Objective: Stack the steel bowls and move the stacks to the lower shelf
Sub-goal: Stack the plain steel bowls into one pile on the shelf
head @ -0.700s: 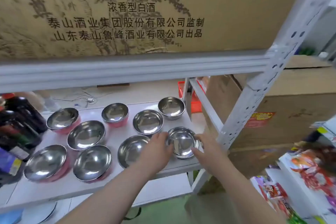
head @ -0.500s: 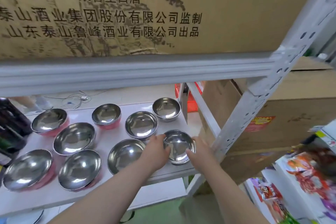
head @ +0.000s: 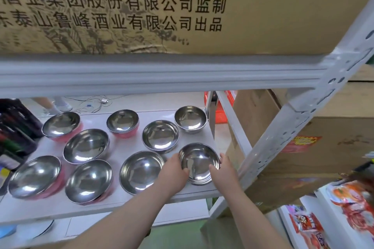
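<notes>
Both hands, left hand (head: 173, 170) and right hand (head: 224, 171), pinch the small bowl stack (head: 199, 162) by its rim at the shelf (head: 50, 208) corner. The smooth steel may slip, and the upright post (head: 283, 139) beside the stack could snag it.

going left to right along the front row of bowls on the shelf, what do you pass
Pink-bottomed bowl → second pink-bottomed bowl → plain steel bowl → left hand → held bowl → right hand.

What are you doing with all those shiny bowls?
A person is tidying steel bowls on a white shelf. Both hands hold the front right bowl: the left hand on its left rim, the right hand on its right rim. It looks like a small stack. Eight other bowls sit spread out singly, like the big one beside it. None appear to be on the lower shelf yet.
</notes>
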